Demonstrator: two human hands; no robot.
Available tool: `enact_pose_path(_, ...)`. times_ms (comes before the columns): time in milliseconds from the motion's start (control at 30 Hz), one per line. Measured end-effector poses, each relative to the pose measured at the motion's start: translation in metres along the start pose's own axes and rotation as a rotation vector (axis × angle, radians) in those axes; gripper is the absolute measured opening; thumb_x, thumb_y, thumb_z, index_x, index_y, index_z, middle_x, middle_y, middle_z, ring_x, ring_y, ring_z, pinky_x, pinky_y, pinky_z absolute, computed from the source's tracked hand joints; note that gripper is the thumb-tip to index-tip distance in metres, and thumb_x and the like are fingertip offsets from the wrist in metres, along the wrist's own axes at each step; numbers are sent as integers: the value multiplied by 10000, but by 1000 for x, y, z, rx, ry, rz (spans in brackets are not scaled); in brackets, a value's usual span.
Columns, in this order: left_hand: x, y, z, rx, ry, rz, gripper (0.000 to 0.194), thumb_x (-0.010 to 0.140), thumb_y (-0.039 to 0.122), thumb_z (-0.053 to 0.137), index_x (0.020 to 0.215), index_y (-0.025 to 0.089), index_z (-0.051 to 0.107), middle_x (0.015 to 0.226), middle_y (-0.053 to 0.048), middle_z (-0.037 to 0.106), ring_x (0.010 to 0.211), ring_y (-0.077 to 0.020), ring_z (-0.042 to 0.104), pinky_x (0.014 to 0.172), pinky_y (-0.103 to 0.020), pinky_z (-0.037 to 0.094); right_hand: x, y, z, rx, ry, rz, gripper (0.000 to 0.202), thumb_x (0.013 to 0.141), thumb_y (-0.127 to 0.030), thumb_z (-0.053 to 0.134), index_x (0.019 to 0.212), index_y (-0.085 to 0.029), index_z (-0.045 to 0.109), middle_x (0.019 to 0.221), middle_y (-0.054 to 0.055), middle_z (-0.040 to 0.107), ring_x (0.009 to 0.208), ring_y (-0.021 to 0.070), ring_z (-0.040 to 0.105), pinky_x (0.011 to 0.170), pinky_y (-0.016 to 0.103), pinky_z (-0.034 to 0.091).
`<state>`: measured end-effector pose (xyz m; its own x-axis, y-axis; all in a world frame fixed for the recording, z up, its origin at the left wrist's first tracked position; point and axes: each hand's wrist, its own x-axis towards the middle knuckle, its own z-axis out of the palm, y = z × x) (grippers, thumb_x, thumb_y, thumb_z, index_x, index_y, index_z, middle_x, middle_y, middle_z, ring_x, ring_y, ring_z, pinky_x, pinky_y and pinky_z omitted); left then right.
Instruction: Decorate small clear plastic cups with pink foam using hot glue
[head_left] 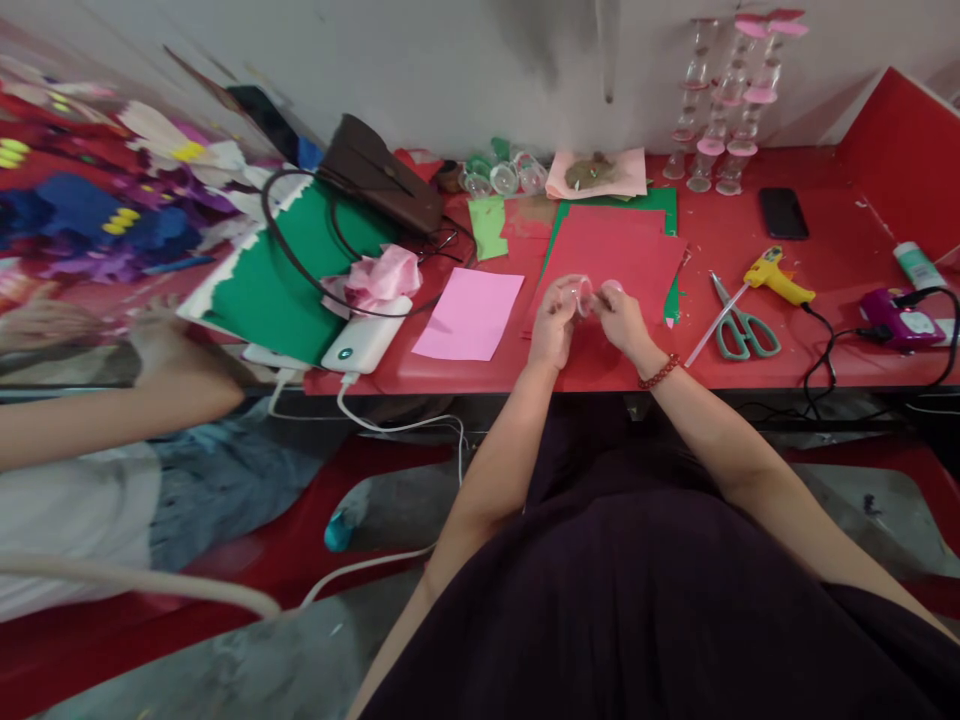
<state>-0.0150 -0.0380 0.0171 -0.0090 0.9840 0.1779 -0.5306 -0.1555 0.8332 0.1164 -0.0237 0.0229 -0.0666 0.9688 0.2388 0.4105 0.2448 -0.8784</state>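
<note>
Over the red sheets (pixel 611 240) on the red table, my left hand (pixel 555 322) is closed around a small clear plastic cup (pixel 581 296). Close to its right, my right hand (pixel 622 322) has its fingers pinched by a small round pink piece (pixel 613 287), near the cup's side. Whether the piece and the cup touch is too small to tell. A pink sheet (pixel 470 314) lies to the left of my hands. Green-handled scissors (pixel 739 325) and a yellow glue gun (pixel 778 277) with a clear stick lie to the right.
Stacks of clear cups with pink discs (pixel 731 110) stand at the back right, near a phone (pixel 783 213). Loose cups (pixel 504 176) and a brown bag (pixel 382 170) sit at the back left. A power bank (pixel 366 335) is near the front edge. Another person's arm (pixel 127 400) rests at the left.
</note>
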Motion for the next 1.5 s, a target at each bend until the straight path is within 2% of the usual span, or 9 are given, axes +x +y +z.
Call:
enact_pose_path(200, -3, -1, 0, 53, 19, -49, 138, 924, 372, 786, 998, 257, 764, 920, -16, 724, 769, -141, 644, 792, -270, 499, -5, -3, 4, -157, 53, 62, 257, 969, -122, 549, 773, -252, 447, 725, -7, 443, 653, 171, 344, 683, 330, 273)
enact_pose_path(367, 2, -2, -2, 22, 65, -32, 113, 945, 351, 751, 969, 242, 761, 914, -23, 758, 694, -130, 617, 695, -259, 481, -8, -4, 6, -179, 15, 33, 268, 988, -122, 512, 763, -250, 443, 704, -1, 428, 642, 172, 352, 663, 318, 279)
enact_pose_path(633, 2, -9, -7, 52, 27, 22, 189, 863, 433, 831, 922, 258, 793, 901, -13, 771, 726, -134, 636, 688, -264, 476, -13, -12, 4, -309, 55, 19, 304, 1025, -377, 621, 782, -231, 510, 692, 28, 483, 717, 190, 488, 693, 315, 344)
enact_pose_path(900, 8, -5, -16, -62, 154, -187, 324, 1014, 472, 580, 1054, 230, 791, 901, -46, 770, 755, -148, 693, 635, -275, 505, -9, -4, 5, -112, -52, -79, 342, 1058, -299, 539, 737, -253, 431, 673, -6, 427, 645, 169, 390, 665, 322, 319)
enact_pose_path(1067, 9, 1, -15, -100, 133, -257, 381, 1065, 351, 448, 1076, 212, 803, 892, -75, 781, 777, -173, 711, 622, -272, 545, -8, -3, 7, 164, -97, -115, 466, 1099, -520, 465, 717, -254, 449, 674, -6, 473, 650, 152, 426, 661, 315, 367)
enact_pose_path(1167, 9, 3, -15, -109, 136, -260, 384, 1070, 376, 450, 1208, 234, 779, 1011, -84, 798, 885, -198, 739, 696, -295, 587, -7, -1, 10, 362, -148, -82, 544, 1061, -669, 452, 709, -255, 432, 657, -24, 442, 611, 132, 396, 614, 294, 373)
enact_pose_path(1300, 9, 4, -16, -124, 130, -240, 382, 1067, 418, 482, 1310, 259, 731, 1063, -74, 795, 936, -194, 742, 751, -299, 601, -7, 2, 8, 492, -204, -25, 564, 1028, -718, 480, 719, -246, 464, 642, -36, 410, 581, 118, 357, 559, 274, 329)
enact_pose_path(1400, 9, 2, -18, -142, 122, -219, 351, 1063, 421, 506, 1230, 237, 754, 1014, -71, 789, 887, -173, 734, 725, -279, 585, -9, 2, 5, 485, -161, -29, 549, 1041, -697, 465, 734, -242, 464, 669, -31, 425, 607, 122, 383, 579, 271, 339)
enact_pose_path(1500, 7, -1, -18, -124, 82, -168, 301, 1039, 439, 571, 1061, 222, 780, 993, -57, 783, 812, -136, 720, 685, -247, 556, -8, 2, 3, 306, -51, -114, 440, 1056, -574, 525, 774, -242, 467, 718, -26, 466, 677, 133, 442, 657, 278, 380)
